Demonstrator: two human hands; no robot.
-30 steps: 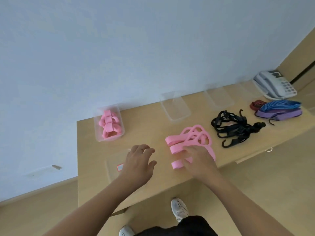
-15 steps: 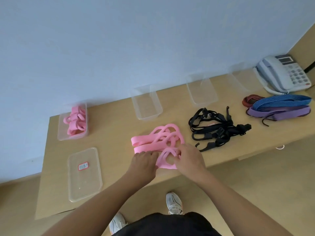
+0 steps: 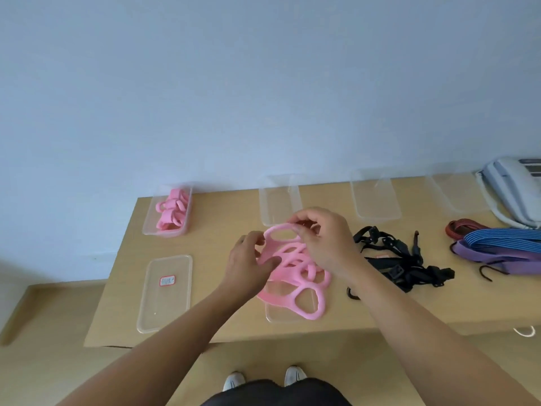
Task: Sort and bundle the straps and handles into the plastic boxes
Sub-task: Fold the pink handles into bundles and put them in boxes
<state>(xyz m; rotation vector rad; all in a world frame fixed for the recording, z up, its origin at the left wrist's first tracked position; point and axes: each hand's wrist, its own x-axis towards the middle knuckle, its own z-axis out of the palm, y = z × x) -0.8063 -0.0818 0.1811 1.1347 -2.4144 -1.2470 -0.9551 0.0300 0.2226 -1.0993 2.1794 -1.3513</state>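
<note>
Left hand (image 3: 248, 259) & right hand (image 3: 319, 238), each pinching one pink handle (image 3: 279, 230), lift it off the pink pile (image 3: 298, 276) mid-table (image 3: 222, 326), w/ the empty box (image 3: 279, 200) just behind — risk: looped handles below snag, dragging others up or off the near edge.

wall (image 3: 263, 83): plain pale blue | floor (image 3: 44, 317): tan | table (image 3: 219, 221): light wood, against wall

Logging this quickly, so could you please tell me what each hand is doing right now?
Left hand: closed on the pink handles.
Right hand: pinching the top loop of the same pink handles.
</note>
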